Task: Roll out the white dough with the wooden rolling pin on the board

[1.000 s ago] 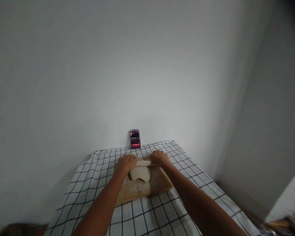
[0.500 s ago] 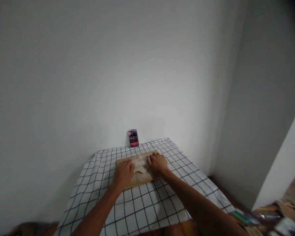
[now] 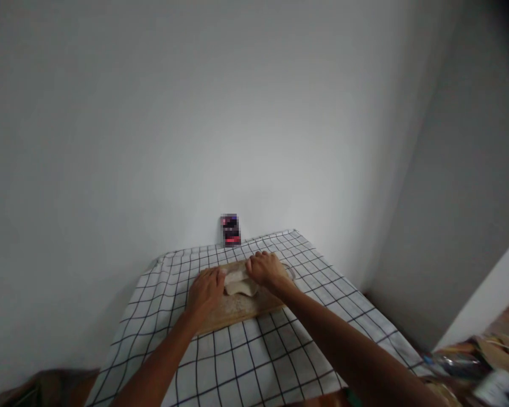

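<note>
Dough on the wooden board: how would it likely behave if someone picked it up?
The dough would probably sag, as it looks thin and its near edge is wavy. It may slide rather than stick, since the wooden board looks dusted pale.

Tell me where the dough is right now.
In the head view, the dough lies on the wooden board, low centre, between the left hand and right hand.

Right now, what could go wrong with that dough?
The board sits on a rippled checked cloth, so it might slide if pushed hard. The dough by the rolling pin could turn out uneven if the left hand and right hand press differently. The dark upright thing against the wall might topple if the table gets bumped.
</note>
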`<state>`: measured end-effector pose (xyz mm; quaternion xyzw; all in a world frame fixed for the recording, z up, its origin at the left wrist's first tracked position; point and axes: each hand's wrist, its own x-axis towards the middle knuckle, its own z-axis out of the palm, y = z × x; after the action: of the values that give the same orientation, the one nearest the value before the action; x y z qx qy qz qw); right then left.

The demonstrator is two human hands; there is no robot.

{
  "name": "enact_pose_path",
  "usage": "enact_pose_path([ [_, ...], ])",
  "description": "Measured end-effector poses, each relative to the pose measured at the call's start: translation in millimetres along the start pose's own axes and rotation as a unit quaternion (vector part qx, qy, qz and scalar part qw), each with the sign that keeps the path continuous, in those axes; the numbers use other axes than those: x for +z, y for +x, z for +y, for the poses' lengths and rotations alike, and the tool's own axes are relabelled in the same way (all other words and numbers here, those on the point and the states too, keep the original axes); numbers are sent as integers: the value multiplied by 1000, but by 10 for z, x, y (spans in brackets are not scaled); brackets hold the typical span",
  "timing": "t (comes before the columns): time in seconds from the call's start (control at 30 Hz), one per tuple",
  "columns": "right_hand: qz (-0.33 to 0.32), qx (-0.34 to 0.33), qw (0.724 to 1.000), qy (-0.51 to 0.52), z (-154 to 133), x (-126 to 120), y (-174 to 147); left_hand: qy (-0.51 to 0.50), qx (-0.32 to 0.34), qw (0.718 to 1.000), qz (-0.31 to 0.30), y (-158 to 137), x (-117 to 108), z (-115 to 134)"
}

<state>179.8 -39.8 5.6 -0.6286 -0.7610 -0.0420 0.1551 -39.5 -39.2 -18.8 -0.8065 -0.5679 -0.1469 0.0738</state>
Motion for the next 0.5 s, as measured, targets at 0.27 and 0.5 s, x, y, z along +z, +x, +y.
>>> enact_pose_path([
  [0.27, -47, 56, 997, 31, 87, 158, 367, -1, 6, 1000, -16, 405, 286, -280],
  [0.5, -117, 62, 990, 37, 151, 208, 593, -18, -28, 998, -48, 704, 416, -410],
])
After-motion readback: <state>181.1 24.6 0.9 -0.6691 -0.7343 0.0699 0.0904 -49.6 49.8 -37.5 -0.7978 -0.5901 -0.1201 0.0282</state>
